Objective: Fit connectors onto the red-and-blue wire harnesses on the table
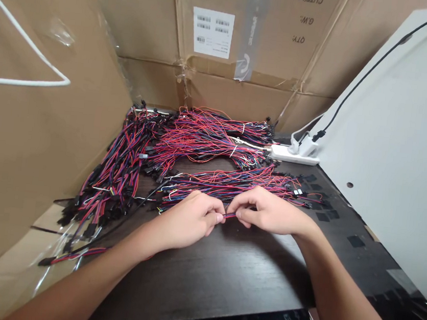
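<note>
On the dark-brown desk, a long red-and-black wire bundle could cause snags; at its six o'clock, the bare left hand and right hand pinch thin red-and-purple wires between their fingers, which uneven tugging could free.

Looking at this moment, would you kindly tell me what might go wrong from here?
The thin red and dark-blue wires pinched between the left hand and the right hand might snag on the loose red-and-dark wire bundle just beyond them.

The left forearm passes over a wire lead ending in a flat black connector, so it could drag that lead along.
</note>
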Tool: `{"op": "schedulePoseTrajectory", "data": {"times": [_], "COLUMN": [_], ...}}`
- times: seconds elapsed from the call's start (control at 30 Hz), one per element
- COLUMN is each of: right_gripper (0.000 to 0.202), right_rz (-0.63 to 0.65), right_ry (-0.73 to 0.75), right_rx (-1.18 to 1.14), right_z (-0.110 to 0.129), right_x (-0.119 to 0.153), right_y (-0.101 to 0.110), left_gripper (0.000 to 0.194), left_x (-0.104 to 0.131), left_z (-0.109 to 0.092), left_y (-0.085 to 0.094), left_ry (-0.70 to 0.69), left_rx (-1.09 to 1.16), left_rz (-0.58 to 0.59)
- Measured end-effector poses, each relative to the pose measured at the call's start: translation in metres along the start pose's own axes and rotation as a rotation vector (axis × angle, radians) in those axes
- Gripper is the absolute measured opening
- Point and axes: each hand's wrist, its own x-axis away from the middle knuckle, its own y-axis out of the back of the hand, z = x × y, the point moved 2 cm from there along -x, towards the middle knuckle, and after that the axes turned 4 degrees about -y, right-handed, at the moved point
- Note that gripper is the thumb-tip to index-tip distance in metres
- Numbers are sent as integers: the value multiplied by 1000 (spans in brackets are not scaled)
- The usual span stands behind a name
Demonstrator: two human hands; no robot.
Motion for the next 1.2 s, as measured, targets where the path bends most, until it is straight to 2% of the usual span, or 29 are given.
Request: {"op": "schedulePoseTrajectory", "data": {"times": [0.17,0.4,0.53,0.7,1.07,1.2], "right_gripper": [20,9,9,8,11,12], "right_rz": [-17,-14,0,27,33,15], "right_ry": [-28,-40,-32,-49,-30,-12], "right_rx": [-71,-116,-115,-115,-75,-114], "right_z": [-1,-1,0,0,0,1], "right_x": [-1,-1,-1,0,-3,-3], "right_y": [-2,-1,-1,-1,-5,-6], "left_gripper": [26,8,10,13,10,8], "left_x": [-1,1,1,1,-3,-2], "left_z": [1,0,1,5,11,11], "left_y": [1,3,3,0,-3,-5], "left_ry": [23,-3,-17,52,3,34], "left_rx": [-10,73,92,204,252,387], "left_rz": [10,-36,-28,6,-109,-64]}}
